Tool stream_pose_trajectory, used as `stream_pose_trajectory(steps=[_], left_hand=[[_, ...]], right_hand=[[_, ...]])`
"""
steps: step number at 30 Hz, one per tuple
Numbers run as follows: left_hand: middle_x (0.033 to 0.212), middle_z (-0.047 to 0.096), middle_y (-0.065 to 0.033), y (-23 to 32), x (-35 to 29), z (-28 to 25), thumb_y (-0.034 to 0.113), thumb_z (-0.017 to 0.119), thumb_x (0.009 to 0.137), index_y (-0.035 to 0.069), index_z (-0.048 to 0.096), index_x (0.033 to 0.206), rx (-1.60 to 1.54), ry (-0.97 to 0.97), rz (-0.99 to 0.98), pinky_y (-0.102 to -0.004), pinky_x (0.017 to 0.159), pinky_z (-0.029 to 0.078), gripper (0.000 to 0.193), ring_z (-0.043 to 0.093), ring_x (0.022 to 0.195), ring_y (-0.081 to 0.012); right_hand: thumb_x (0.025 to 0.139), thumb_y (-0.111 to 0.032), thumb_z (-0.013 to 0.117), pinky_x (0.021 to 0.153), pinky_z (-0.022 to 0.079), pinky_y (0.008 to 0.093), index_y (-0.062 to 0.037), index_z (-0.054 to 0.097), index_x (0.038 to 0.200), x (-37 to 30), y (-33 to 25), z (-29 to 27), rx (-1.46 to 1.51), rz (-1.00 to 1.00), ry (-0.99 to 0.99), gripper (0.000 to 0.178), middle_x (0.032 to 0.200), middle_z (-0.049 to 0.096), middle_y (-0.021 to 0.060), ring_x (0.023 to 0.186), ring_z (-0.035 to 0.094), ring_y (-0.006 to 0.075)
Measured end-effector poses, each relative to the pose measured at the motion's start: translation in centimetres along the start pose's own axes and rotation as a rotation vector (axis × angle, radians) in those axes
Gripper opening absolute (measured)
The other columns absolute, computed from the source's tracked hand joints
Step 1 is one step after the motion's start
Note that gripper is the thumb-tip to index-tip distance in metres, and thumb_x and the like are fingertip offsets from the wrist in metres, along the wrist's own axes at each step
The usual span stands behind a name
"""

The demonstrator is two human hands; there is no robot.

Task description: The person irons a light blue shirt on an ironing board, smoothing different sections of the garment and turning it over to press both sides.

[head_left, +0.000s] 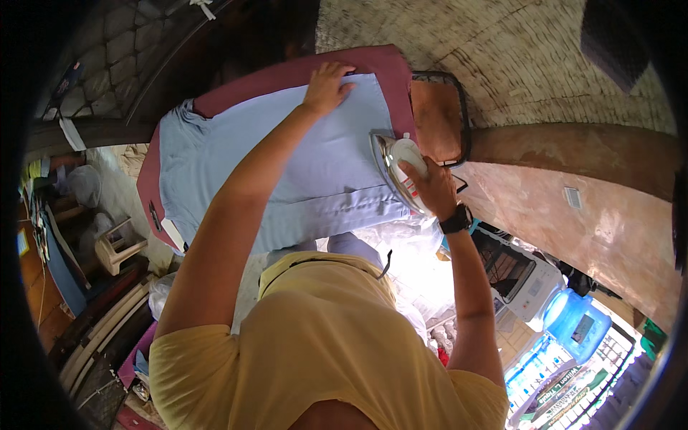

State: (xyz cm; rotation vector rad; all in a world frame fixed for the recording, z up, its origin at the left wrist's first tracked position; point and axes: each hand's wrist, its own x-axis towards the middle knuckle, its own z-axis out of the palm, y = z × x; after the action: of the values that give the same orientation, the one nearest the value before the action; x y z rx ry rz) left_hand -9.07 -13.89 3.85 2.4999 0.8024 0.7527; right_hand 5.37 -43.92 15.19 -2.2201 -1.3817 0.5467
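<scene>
A light blue garment (pixel 301 172) lies spread over a maroon-covered ironing board (pixel 240 87). It is mostly smooth, with bunched folds at its far left corner and small creases along the near right edge. My right hand (pixel 434 188) is wrapped round the handle of a white clothes iron (pixel 410 152) at the garment's right edge. The iron's shiny metal rim faces left; whether its plate lies flat on the cloth I cannot tell. Out at the garment's far edge, my left hand (pixel 327 89) rests with fingers apart, a small dark spot beside its fingertips.
Beyond the board's right end is a black-framed brown rest (pixel 436 120), close to a wall (pixel 559 193). A plastic stool (pixel 119 245) and stacked clutter stand at left. At lower right are a white appliance (pixel 534 288) and a blue water jug (pixel 577 326).
</scene>
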Motion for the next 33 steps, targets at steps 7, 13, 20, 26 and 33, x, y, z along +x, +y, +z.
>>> stream_pose_trajectory(steps=[7,13,20,26,33], left_hand=[[0.106,0.065,0.0026,1.2,4.9,4.4,0.035,0.07,0.087,0.019,0.065,0.097,0.088,-0.206,-0.143,-0.0533,0.095,0.036,0.019,0.052,0.113,-0.0264],[0.102,0.069,0.0043,0.5,5.7,3.9,0.038,0.07,0.088,0.019,0.067,0.098,0.007,-0.278,-0.169,-0.0443,0.092,0.036,0.022,0.054,0.109,-0.021],[0.095,0.069,0.0038,-0.3,6.5,4.3,0.038,0.071,0.086,0.018,0.07,0.092,-0.012,-0.258,-0.118,-0.044,0.091,0.037,0.021,0.057,0.104,-0.0201],[0.087,0.068,0.0021,-0.8,5.8,4.6,0.042,0.074,0.083,0.017,0.072,0.091,-0.047,-0.171,-0.153,-0.0445,0.092,0.038,0.026,0.058,0.103,-0.0222],[0.086,0.068,0.0026,-0.2,6.2,4.4,0.04,0.077,0.08,0.017,0.074,0.088,-0.112,-0.149,-0.185,-0.0456,0.092,0.038,0.025,0.061,0.096,-0.0199]], right_hand=[[0.087,-0.052,0.068,0.074,0.055,0.0431,-0.0003,0.07,0.105,-6.2,2.1,-3.3,-0.097,0.249,0.07,0.055,0.077,0.072,0.0167,0.081,0.071,0.0362],[0.086,-0.037,0.075,0.06,0.054,0.0382,0.0024,0.07,0.097,-9.7,2.0,-4.7,0.177,0.386,0.125,0.042,0.075,0.071,0.0192,0.064,0.071,0.0307],[0.084,-0.049,0.074,0.062,0.055,0.045,-0.0004,0.067,0.088,-8.7,1.0,2.2,-0.01,0.145,0.165,0.049,0.076,0.07,0.0215,0.069,0.069,0.0384],[0.087,-0.046,0.072,0.052,0.05,0.0452,-0.0015,0.063,0.084,-3.5,-0.4,3.9,-0.029,0.18,0.227,0.045,0.064,0.063,0.0222,0.06,0.065,0.0407],[0.084,-0.053,0.072,0.051,0.05,0.0431,-0.0046,0.068,0.086,5.7,-2.4,6.0,-0.168,0.09,0.501,0.049,0.06,0.063,0.0164,0.054,0.063,0.036]])
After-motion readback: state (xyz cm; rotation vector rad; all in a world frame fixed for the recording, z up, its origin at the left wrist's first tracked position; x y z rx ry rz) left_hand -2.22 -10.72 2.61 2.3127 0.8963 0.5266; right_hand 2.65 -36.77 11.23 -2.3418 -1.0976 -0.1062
